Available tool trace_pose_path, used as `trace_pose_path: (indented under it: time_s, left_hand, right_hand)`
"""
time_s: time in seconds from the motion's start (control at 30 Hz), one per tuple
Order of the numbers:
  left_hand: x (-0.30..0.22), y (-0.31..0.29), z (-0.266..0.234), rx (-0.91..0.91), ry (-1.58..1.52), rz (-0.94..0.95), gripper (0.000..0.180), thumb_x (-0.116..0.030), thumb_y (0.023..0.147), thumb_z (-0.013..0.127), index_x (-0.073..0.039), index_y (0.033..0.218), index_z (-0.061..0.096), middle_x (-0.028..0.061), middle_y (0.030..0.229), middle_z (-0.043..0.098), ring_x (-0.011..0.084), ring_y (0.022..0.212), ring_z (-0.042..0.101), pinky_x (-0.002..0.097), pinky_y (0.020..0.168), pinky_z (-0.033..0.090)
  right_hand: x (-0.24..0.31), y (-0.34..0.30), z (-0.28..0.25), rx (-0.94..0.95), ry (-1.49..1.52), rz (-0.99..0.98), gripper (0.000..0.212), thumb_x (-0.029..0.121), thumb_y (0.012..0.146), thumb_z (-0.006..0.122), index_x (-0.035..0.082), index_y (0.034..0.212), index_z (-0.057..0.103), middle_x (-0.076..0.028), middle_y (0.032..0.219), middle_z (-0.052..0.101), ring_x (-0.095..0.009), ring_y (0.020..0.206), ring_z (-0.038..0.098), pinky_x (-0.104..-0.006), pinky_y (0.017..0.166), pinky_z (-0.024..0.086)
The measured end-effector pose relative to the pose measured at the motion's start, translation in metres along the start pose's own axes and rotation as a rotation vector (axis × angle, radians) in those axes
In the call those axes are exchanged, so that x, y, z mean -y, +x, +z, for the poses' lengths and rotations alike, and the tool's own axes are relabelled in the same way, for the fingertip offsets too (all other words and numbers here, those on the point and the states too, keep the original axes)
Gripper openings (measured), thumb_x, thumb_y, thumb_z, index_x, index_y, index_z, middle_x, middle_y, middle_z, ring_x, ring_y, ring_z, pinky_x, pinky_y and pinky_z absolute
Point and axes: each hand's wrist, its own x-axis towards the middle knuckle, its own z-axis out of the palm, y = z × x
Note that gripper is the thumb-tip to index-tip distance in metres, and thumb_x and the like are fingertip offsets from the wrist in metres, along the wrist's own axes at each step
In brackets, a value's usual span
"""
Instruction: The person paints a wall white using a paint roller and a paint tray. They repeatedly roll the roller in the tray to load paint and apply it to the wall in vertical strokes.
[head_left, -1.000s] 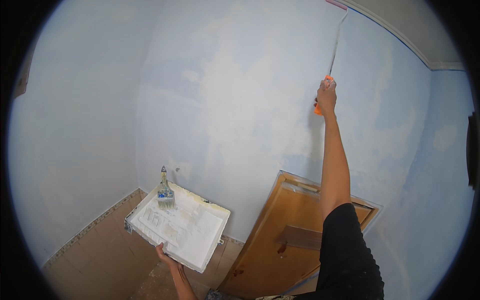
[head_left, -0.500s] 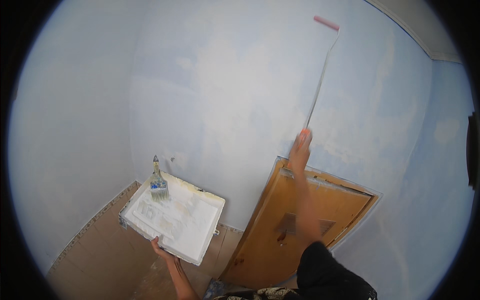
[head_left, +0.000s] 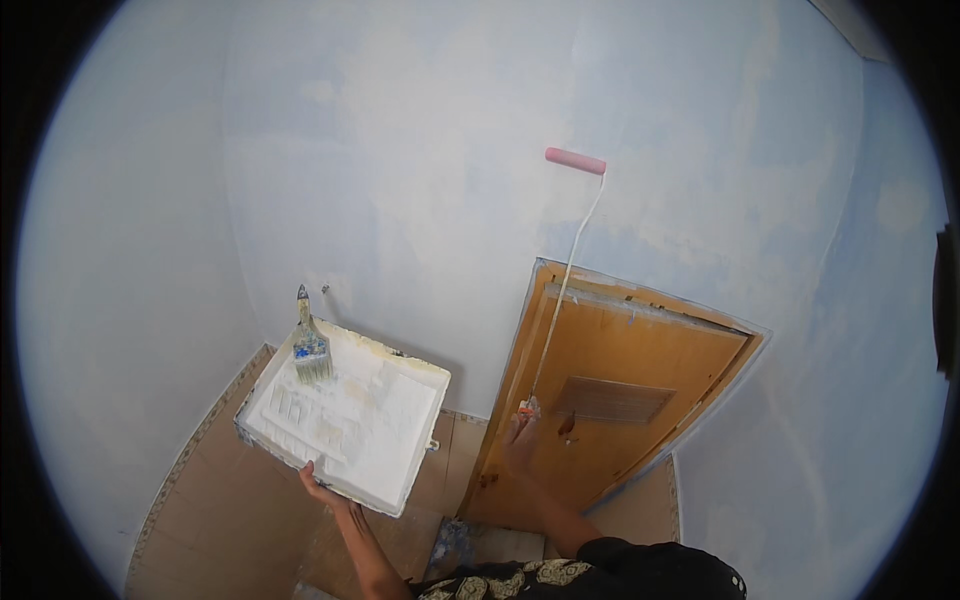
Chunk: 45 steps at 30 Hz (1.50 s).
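Observation:
My left hand (head_left: 322, 486) grips the near edge of a white paint tray (head_left: 385, 435), its thumb over the rim and the other fingers hidden underneath. White paint coats the tray, and a flat paintbrush (head_left: 311, 345) lies across its far left side, handle jutting past the rim. My right hand (head_left: 521, 430) is closed round the handle of a long paint roller (head_left: 576, 161). The roller's thin, bent rod runs up past the door, and its pink sleeve lies against the pale blue wall (head_left: 470, 110) above the door frame.
A brown wooden door (head_left: 610, 350) with a vent panel stands in the wall on the right. Beige tiles (head_left: 215, 470) with a patterned border line the lower walls. A small fitting (head_left: 325, 288) pokes from the wall behind the tray. Paint-spattered material (head_left: 452, 545) lies on the floor.
My right hand has come down and a little left, bringing the roller's pink sleeve from high on the wall to just above the door. My left hand still holds the tray, while the view has tilted downward.

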Motion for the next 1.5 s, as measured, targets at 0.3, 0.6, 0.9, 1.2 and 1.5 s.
trace_pose_path:
  time_s: [0.3, 0.6, 0.9, 1.2, 1.5]
  left_hand:
    - [0.031, 0.017, 0.014, -0.043, 0.014, 0.024, 0.069, -0.035, 0.075, 0.052, -0.003, 0.134, 0.034, 0.0131, 0.127, 0.044, 0.0306, 0.115, 0.044, 0.0407, 0.095, 0.038]
    - [0.052, 0.025, 0.006, -0.066, 0.080, 0.046, 0.066, -0.035, 0.075, 0.053, -0.003, 0.131, 0.037, 0.0117, 0.123, 0.046, 0.0294, 0.113, 0.045, 0.0394, 0.093, 0.038]
    - [0.060, 0.019, 0.017, -0.078, 0.118, 0.031, 0.068, -0.036, 0.074, 0.053, -0.003, 0.131, 0.037, 0.0121, 0.122, 0.046, 0.0290, 0.112, 0.045, 0.0397, 0.093, 0.038]
    - [0.074, 0.019, 0.025, -0.065, 0.133, 0.013, 0.070, -0.036, 0.074, 0.052, -0.003, 0.133, 0.034, 0.0132, 0.123, 0.045, 0.0295, 0.113, 0.044, 0.0402, 0.094, 0.037]
    - [0.090, 0.030, 0.042, -0.075, 0.112, 0.040, 0.068, -0.038, 0.077, 0.050, -0.003, 0.133, 0.034, 0.0141, 0.124, 0.044, 0.0299, 0.113, 0.044, 0.0409, 0.093, 0.038]
  right_hand:
    - [0.065, 0.131, 0.021, -0.157, 0.136, -0.228, 0.040, 0.021, 0.097, 0.041, -0.004, 0.127, 0.036, -0.015, 0.106, 0.050, -0.023, 0.094, 0.052, -0.0317, 0.082, 0.043]
    - [-0.064, 0.020, 0.005, 0.015, 0.076, 0.042, 0.049, 0.021, 0.097, 0.039, -0.002, 0.137, 0.026, -0.018, 0.110, 0.047, -0.024, 0.098, 0.052, -0.0333, 0.088, 0.042]
    - [-0.023, 0.082, 0.009, -0.028, 0.063, 0.044, 0.046, 0.016, 0.096, 0.039, -0.003, 0.137, 0.027, -0.021, 0.113, 0.048, -0.030, 0.106, 0.052, -0.0366, 0.092, 0.041]
    - [-0.086, -0.039, -0.010, 0.070, -0.143, 0.101, 0.046, 0.020, 0.097, 0.037, -0.007, 0.134, 0.027, -0.024, 0.117, 0.045, -0.036, 0.106, 0.049, -0.0384, 0.090, 0.040]
    - [-0.095, 0.032, 0.017, 0.181, -0.253, 0.169, 0.049, 0.022, 0.097, 0.039, -0.008, 0.134, 0.026, -0.026, 0.127, 0.040, -0.038, 0.111, 0.047, -0.0407, 0.093, 0.039]
